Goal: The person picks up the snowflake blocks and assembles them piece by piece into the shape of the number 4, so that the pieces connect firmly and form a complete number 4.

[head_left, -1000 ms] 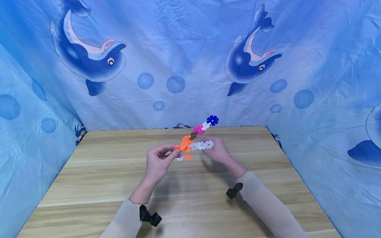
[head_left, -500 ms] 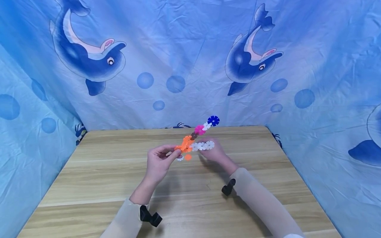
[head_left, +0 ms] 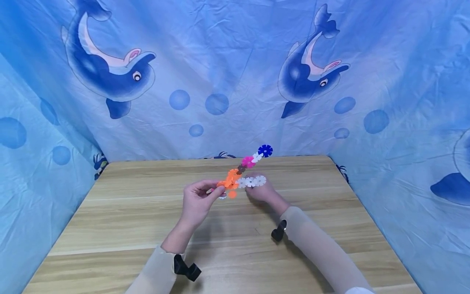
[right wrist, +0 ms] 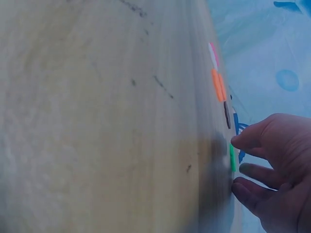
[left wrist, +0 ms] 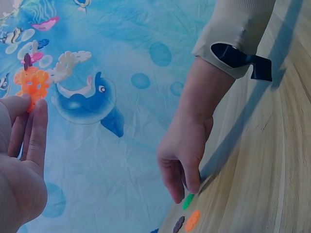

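Since the earlier frame, the right hand (head_left: 261, 190) and its forearm have swung inward, toward the person's left, while the branched construction of notched plastic discs (head_left: 232, 179) has shifted only slightly. Raised above the pale wood-grain table (head_left: 147, 220), that construction is pinched between the left hand's (head_left: 198, 200) thumb and fingers at its orange end. Gripping it there, near where the branches meet, probably leaves both branches clear of the fingers and the other hand free.

Its long axis slants up from the pinch, away from the person and rightward, past a brown disc (head_left: 241, 169) and a pink disc (head_left: 248, 162) to a dark-blue notched disc (head_left: 265, 150) at the tip; a shorter branch of white notched discs (head_left: 251, 182) points almost straight right.

Lower down, the right hand's fingers are spread about a small green plastic piece (right wrist: 232, 156), apparently to straddle it; whether they touch it, I cannot tell. Near it lie a dark-brown flat piece (left wrist: 179, 224) and an orange flat piece (left wrist: 193, 221).
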Available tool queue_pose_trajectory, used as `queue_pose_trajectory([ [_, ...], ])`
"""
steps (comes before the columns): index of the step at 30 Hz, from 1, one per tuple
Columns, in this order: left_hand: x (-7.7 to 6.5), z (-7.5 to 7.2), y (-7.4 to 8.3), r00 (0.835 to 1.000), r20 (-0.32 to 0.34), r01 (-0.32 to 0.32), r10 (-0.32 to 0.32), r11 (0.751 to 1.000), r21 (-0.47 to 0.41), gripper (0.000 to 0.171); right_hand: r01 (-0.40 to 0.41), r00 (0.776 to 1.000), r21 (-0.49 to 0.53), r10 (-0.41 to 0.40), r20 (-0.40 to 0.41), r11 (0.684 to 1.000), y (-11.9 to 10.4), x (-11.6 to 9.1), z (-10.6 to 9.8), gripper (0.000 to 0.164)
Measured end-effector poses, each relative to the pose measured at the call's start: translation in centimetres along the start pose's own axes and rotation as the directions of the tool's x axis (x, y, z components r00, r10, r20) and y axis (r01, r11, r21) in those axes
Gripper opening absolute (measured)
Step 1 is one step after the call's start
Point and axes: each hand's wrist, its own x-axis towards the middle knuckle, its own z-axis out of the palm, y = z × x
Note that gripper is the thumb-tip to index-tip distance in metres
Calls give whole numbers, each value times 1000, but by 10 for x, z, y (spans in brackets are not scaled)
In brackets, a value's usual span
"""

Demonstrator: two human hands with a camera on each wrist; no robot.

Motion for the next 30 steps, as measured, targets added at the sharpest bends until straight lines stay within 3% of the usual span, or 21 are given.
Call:
queue_pose_trajectory([
  [8, 0, 1, 1, 1000, -3, 10, -10, 1000, -3, 22, 13, 1000, -94, -10, 27, 995, -2, -3, -1, 16],
  [16, 0, 1, 2, 1000, 0, 14, -14, 1000, 20, 23, -74, 994, -159, 86, 67, 985, -1, -8, -2, 29],
  [19, 0, 1, 1, 1000, 1, 13, -13, 1000, 21, 22, -68, 991, -204, 91, 103, 977, -5, -9, -5, 33],
  [23, 0, 1, 1, 1000, 1, 18, -18, 1000, 19, 23, 5, 992, -267, 29, 123, 964, -9, -12, -9, 30],
  [26, 0, 1, 0, 1000, -6, 19, -18, 1000, 9, 22, 42, 996, -288, -16, 93, 957, -10, -16, -8, 27],
  [30, 0, 1, 0, 1000, -11, 3, -3, 1000, -9, 22, 39, 999, -236, -30, 40, 971, -8, -19, -8, 15],
])
